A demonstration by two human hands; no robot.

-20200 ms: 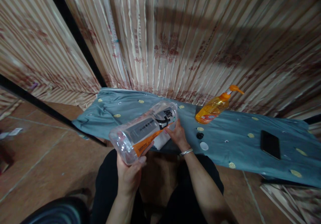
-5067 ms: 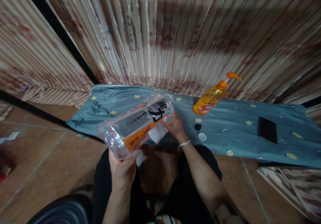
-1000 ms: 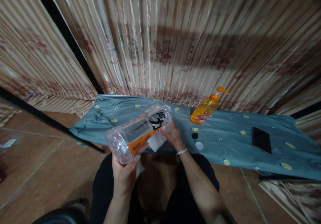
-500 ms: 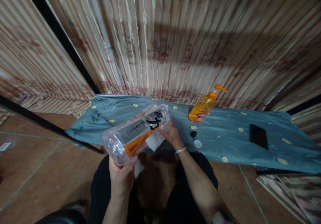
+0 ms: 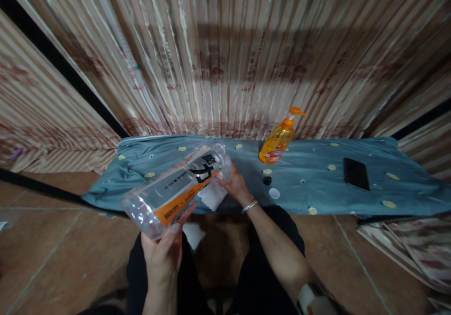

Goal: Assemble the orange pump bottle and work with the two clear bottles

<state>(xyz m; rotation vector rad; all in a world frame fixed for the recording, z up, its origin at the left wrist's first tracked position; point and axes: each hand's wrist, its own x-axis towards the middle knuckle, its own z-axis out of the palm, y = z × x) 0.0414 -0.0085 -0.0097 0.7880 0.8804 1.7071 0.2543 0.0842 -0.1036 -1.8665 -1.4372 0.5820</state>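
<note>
A large clear plastic bottle (image 5: 176, 188) with a grey and orange label lies slanted across both hands, its neck end up and to the right. My left hand (image 5: 164, 247) grips it from below near its base. My right hand (image 5: 235, 181), with a silver bracelet at the wrist, is closed around the neck end; a white cloth or tissue (image 5: 213, 196) shows just beneath. To the right of that hand, a small black cap (image 5: 267, 181) and a white disc (image 5: 274, 193) lie on the blue cloth-covered table (image 5: 310, 178).
An orange pump bottle (image 5: 277, 143) stands at the back of the table. Farther right lies a black phone (image 5: 356, 174). A striped curtain (image 5: 229, 61) hangs right behind the table, with dark poles (image 5: 70, 66) at the sides. Something white (image 5: 193, 236) shows below the table edge.
The view has shifted, so most things sit a little farther left and higher. Both hands keep hold of the bottle, whose base end has come lower and farther left.
</note>
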